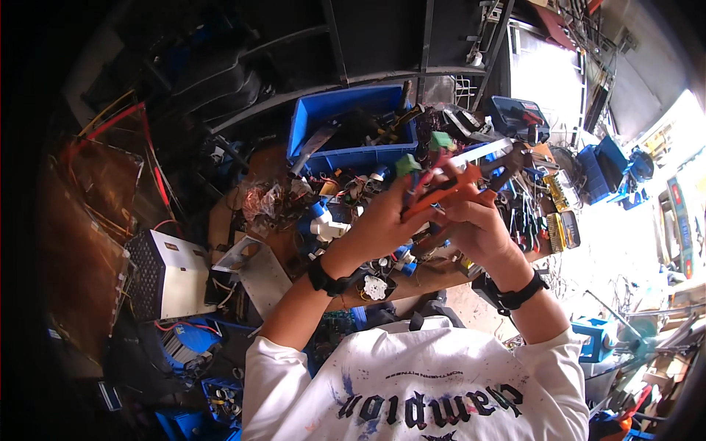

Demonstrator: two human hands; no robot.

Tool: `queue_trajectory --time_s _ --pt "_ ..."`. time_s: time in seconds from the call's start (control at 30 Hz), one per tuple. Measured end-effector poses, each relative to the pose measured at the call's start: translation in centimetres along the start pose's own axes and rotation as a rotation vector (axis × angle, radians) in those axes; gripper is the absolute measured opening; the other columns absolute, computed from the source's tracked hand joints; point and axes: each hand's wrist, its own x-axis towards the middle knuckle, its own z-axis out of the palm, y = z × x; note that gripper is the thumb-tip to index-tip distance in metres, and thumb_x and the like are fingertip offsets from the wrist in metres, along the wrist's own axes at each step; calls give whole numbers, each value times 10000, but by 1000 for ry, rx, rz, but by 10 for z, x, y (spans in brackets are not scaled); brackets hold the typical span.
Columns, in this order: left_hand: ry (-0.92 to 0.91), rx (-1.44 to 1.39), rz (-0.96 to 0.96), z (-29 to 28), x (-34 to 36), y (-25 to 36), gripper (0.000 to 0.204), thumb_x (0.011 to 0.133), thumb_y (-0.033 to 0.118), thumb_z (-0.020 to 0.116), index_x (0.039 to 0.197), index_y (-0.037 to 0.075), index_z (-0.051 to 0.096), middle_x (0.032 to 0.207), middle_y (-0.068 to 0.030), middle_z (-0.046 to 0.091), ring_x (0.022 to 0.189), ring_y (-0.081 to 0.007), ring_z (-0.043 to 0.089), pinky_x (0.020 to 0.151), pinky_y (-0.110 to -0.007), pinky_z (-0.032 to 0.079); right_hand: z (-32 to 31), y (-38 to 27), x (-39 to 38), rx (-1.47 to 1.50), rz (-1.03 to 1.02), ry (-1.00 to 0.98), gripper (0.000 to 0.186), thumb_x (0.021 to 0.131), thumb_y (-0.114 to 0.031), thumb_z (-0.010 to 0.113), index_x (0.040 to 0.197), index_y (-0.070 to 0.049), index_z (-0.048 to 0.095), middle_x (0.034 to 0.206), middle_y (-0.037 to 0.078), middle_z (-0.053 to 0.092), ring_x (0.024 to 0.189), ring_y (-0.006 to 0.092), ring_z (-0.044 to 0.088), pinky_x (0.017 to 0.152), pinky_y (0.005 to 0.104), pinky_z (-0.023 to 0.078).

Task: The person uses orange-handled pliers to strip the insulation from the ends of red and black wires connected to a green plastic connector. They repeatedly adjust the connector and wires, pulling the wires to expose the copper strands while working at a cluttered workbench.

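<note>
Above the cluttered workbench, both my hands are raised close together around an orange-handled tool (pixel 440 197). My left hand (pixel 384 222) is closed at the tool's left side, its fingers partly hidden. My right hand (pixel 476 226) wraps around the tool's right side, near an orange prong. A flat silvery bar (pixel 482 152) sticks out beyond the tool to the right. Small green blocks (pixel 408 165) show just above my left fingers, with dark red parts beside them. Blur and overlap hide how these pieces join and the tool's exact kind.
Behind my hands stands a blue bin (pixel 353 160) with tools in it. Pliers and other hand tools (pixel 523 220) lie on the right of the bench. White and blue sockets (pixel 323 224) and wires crowd the middle. A white metal case (pixel 176 272) stands at the left.
</note>
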Motion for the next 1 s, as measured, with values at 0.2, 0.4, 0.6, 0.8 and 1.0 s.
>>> queue_trajectory --time_s 0.2,0.4,0.6,0.8,1.0 --pt "21 26 -102 -11 11 9 402 909 275 611 1149 -5 453 740 -144 603 641 -320 621 561 -376 456 1 -18 0 -24 -150 -86 792 710 67 466 1466 -103 300 1429 151 399 1293 284 429 1072 465 335" --pt "15 -38 12 -15 5 -7 313 948 281 528 1066 -1 462 722 -139 599 622 -336 605 547 -400 439 8 -34 -13 -140 -128 -85 785 697 54 464 1455 -81 314 1443 137 404 1311 289 417 1067 461 346" --pt "64 97 26 -29 7 6 221 972 224 465 1022 9 487 647 -185 548 622 -392 565 536 -436 395 -3 -40 -26 -268 38 22 810 680 134 443 1452 -82 322 1444 102 422 1300 265 439 1055 414 362" --pt "23 89 18 -38 7 3 252 995 243 457 923 11 525 603 -187 510 594 -379 550 517 -435 355 5 -26 -32 -423 236 130 680 757 114 475 1412 -26 355 1369 87 491 1259 224 485 988 333 423" --pt "1 213 42 -39 10 10 229 987 234 474 933 19 530 610 -186 531 604 -416 540 508 -459 359 15 -21 -27 -620 343 185 659 743 97 508 1381 -37 417 1322 79 527 1191 203 520 934 330 450"
